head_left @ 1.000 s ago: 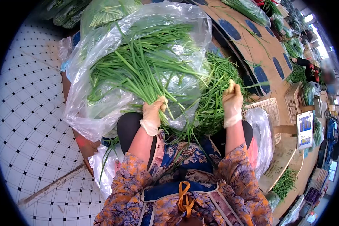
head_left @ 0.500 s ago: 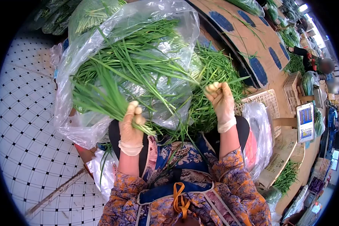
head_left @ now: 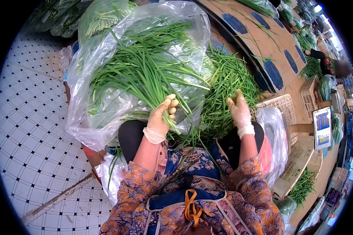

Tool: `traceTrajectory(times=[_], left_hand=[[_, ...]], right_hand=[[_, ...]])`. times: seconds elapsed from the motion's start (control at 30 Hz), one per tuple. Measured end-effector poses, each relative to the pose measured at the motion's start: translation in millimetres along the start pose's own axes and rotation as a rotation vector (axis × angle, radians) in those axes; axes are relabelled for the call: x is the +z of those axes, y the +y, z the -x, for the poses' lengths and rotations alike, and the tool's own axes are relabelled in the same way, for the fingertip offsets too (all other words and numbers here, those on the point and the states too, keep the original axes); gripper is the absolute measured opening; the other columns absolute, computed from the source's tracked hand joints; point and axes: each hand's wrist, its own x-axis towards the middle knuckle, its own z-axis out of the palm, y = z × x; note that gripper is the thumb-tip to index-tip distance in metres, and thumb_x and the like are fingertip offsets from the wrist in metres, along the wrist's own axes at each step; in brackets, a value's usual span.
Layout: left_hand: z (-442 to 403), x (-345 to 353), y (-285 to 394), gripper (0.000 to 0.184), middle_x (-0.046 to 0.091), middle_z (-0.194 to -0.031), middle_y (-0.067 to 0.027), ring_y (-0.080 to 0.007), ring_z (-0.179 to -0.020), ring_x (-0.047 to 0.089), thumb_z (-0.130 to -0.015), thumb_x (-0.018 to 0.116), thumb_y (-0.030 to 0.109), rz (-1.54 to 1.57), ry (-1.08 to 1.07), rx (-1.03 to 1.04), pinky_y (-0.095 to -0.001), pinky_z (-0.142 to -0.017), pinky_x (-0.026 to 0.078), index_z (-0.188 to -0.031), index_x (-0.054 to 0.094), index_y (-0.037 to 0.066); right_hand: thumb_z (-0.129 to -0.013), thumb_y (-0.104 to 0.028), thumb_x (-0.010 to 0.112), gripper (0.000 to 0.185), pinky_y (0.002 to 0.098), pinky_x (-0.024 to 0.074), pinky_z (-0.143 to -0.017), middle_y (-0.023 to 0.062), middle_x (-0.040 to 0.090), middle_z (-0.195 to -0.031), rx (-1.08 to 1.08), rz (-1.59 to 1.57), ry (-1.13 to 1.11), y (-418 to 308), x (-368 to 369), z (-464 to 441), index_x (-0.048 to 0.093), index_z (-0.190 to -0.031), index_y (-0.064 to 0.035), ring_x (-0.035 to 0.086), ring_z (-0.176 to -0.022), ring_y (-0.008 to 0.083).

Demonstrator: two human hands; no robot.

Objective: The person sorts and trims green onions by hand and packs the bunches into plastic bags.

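My left hand [head_left: 162,117], in a pale thin glove, is closed around the stem ends of a bunch of long green garlic chives [head_left: 145,74]. Their leaves fan out up and leftward over a large clear plastic bag [head_left: 82,105] with more chives lying in it. My right hand [head_left: 241,113], gloved too, is over the right edge of a heap of loose chives [head_left: 227,86]. Its thumb and fingers look apart, with the fingertips a little blurred, and I see nothing held in them.
A brown board with blue patches [head_left: 270,58] runs along the upper right. Cream plastic crates [head_left: 298,164] and a scale display [head_left: 322,128] stand at the right. Bagged greens [head_left: 102,19] lie at the top left. A person [head_left: 329,64] is at the far right.
My left hand has moved right and slightly up with the chives, which now spread upward over the bag. My right hand has shifted slightly right and down, and its fingers have loosened.
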Motion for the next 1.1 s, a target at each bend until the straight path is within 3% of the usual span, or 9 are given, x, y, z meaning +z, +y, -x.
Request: traceTrajectory(times=[0.03, 0.07, 0.13, 0.2, 0.37, 0.6, 0.93, 1.03, 1.1], left_hand=[[2, -1, -2, 0.029, 0.064, -0.087, -0.0067, -0.0081, -0.064, 0.053, -0.085, 0.057, 0.014, -0.001, -0.003, -0.001, -0.0205, -0.053, 0.042, -0.111, 0.056, 0.0], [3, -2, -5, 0.028, 0.064, -0.088, -0.0075, -0.0087, -0.065, 0.054, -0.086, 0.056, 0.014, 0.011, 0.007, 0.005, -0.0207, -0.054, 0.042, -0.111, 0.056, 0.001], [9, -1, -9, 0.028, 0.064, -0.09, -0.0083, -0.0093, -0.066, 0.054, -0.086, 0.055, 0.014, 0.024, 0.02, 0.013, -0.0208, -0.054, 0.042, -0.11, 0.056, 0.001], [16, 6, -9, 0.025, 0.064, -0.09, -0.0091, -0.01, -0.066, 0.054, -0.086, 0.054, 0.012, -0.004, 0.01, 0.11, -0.0207, -0.054, 0.041, -0.109, 0.057, 0.002], [34, 2, -2, 0.024, 0.064, -0.097, -0.0093, -0.0091, -0.065, 0.058, -0.087, 0.055, 0.015, -0.093, 0.001, 0.193, -0.0195, -0.052, 0.04, -0.109, 0.056, 0.005], [1, 2, -23, 0.035, 0.06, -0.108, -0.0102, -0.0131, -0.081, 0.058, -0.087, 0.056, 0.023, -0.073, -0.023, 0.012, -0.0226, -0.063, 0.047, -0.116, 0.05, 0.002], [0, -1, -21, 0.024, 0.063, -0.09, -0.0088, -0.0178, -0.081, 0.061, -0.083, 0.058, 0.009, -0.039, 0.063, 0.065, -0.0288, -0.069, 0.051, -0.105, 0.057, -0.001], [2, -4, -20, 0.028, 0.062, -0.092, -0.0088, -0.0205, -0.084, 0.061, -0.085, 0.057, 0.012, 0.095, -0.051, 0.016, -0.0329, -0.073, 0.053, -0.109, 0.055, -0.001], [3, -5, -18, 0.029, 0.062, -0.092, -0.0088, -0.0213, -0.085, 0.062, -0.085, 0.057, 0.013, 0.19, -0.114, -0.007, -0.0335, -0.072, 0.053, -0.111, 0.055, -0.001]], right_hand=[[-0.082, -0.017, 0.06, 0.041, 0.0431, 0.0456, -0.073, 0.0162, 0.058, -0.089, -0.202, 0.451, 0.285, 34, 13, -16, 0.044, -0.115, -0.0006, 0.057, -0.083, 0.0285], [-0.079, -0.02, 0.064, 0.059, 0.0385, 0.043, -0.086, 0.0209, 0.054, -0.111, -0.122, 0.325, 0.182, 31, 8, -24, 0.038, -0.128, -0.0027, 0.053, -0.1, 0.0321], [-0.077, -0.021, 0.066, 0.065, 0.0412, 0.0406, -0.09, 0.0219, 0.052, -0.116, -0.287, -0.105, 0.091, 5, 23, -33, 0.033, -0.133, -0.0088, 0.051, -0.105, 0.0346], [-0.078, -0.023, 0.065, 0.067, 0.0404, 0.0411, -0.089, 0.0216, 0.052, -0.117, -0.225, 0.135, -0.109, -29, 41, -33, 0.03, -0.135, -0.0149, 0.052, -0.106, 0.0349], [-0.08, -0.029, 0.061, 0.036, 0.0405, 0.0449, -0.078, 0.0155, 0.063, -0.09, -0.194, 0.151, -0.093, -31, 68, -46, 0.055, -0.108, -0.0075, 0.061, -0.083, 0.0307], [-0.074, -0.014, 0.061, 0.008, 0.0433, 0.0469, -0.077, 0.0074, 0.057, -0.065, -0.851, 0.258, 0.078, -81, 66, 31, 0.054, -0.072, -0.0101, 0.058, -0.066, 0.0205], [-0.073, 0.001, 0.062, 0.015, 0.0312, 0.0441, -0.06, 0.0111, 0.053, -0.074, -0.639, -0.22, -0.105, -45, 67, 35, 0.053, -0.084, -0.004, 0.053, -0.067, 0.0236], [-0.077, -0.001, 0.06, 0.01, 0.0311, 0.0441, -0.06, 0.0103, 0.054, -0.076, -0.309, -0.215, -0.263, -36, 58, 30, 0.051, -0.082, -0.003, 0.052, -0.065, 0.0203], [-0.08, -0.007, 0.06, 0.029, 0.0304, 0.0448, -0.062, 0.0106, 0.054, -0.079, -0.482, -0.208, -0.202, -40, 59, 32, 0.052, -0.107, -0.0087, 0.052, -0.066, 0.02]])
